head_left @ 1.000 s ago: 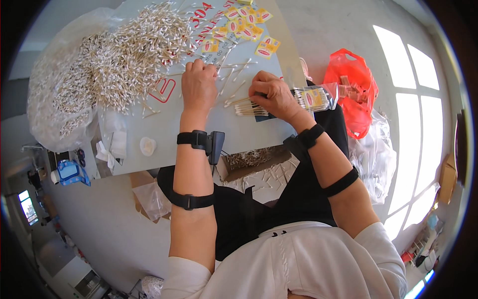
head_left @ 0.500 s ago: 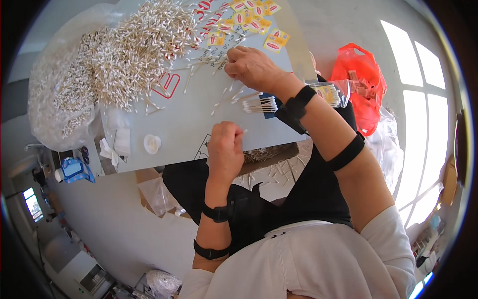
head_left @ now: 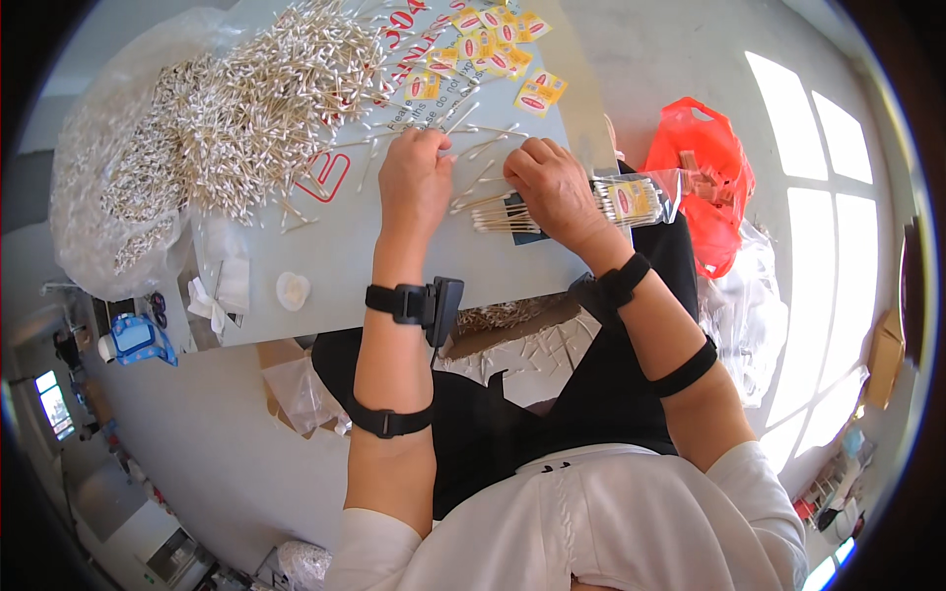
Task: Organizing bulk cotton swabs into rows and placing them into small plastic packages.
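This is looking like a small packing workshop: loose cotton swabs (head_left: pixel 266 118) are lying heaped toward the left edge of the table (head_left: pixel 330 251), yellow cards (head_left: pixel 477 45) are sitting nearer its right edge, and a swab-strewn box (head_left: pixel 498 340) is standing below its near edge.

Bright daylight fills the scene, strongest to the right of the table (head_left: pixel 335 258), where window-shaped patches (head_left: pixel 813 286) burn out to pure white. Far left of the table, a small bright pane (head_left: pixel 54 406) sits among dim, soft-looking surroundings. Over the table, the left hand (head_left: pixel 414 177) and right hand (head_left: pixel 557 187) are evenly lit and reasonably clear. Shade gathers beneath the table's near edge. Well outside the table, fisheye curvature bends straight lines, and black vignetting closes the corners.
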The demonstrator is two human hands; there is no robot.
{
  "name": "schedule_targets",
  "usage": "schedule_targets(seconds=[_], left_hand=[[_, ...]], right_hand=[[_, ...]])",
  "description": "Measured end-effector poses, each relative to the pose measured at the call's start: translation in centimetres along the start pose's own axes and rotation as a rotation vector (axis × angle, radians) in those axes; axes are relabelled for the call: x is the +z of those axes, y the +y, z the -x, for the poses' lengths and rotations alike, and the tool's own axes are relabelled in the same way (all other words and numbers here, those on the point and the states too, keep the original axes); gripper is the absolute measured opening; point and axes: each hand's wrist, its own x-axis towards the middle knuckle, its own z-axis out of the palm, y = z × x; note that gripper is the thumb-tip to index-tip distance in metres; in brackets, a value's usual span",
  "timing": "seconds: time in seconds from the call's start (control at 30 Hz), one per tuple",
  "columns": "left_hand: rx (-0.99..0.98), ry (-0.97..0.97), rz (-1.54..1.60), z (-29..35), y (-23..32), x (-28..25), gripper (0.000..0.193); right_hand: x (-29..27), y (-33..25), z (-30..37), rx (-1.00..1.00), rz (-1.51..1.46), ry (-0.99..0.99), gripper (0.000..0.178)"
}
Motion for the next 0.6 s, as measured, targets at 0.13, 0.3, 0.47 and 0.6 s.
schedule_targets(seconds=[0.13,0.3,0.47,0.6], left_hand=[[0.073,-0.127,-0.244,-1.7,0.4,1.3,0.009],[-0.065,-0.038,-0.073,0.4,1.6,-1.3,0.008],[-0.056,-0.320,0.106,8.1,4.5,-4.5,0.012],[-0.267,-0.266,0.320,11.4,3.7,-3.4,0.019]], right_hand=[[0.2,0.1,0.2,0.008,-0.053,0.058,0.009],[0.2,0.5,0.1,0.018,-0.067,0.063,0.008],[0.5,0.5,-0.4,0.054,-0.028,0.064,0.007],[0.6,0.3,-0.6,0.087,-0.009,0.048,0.004]])
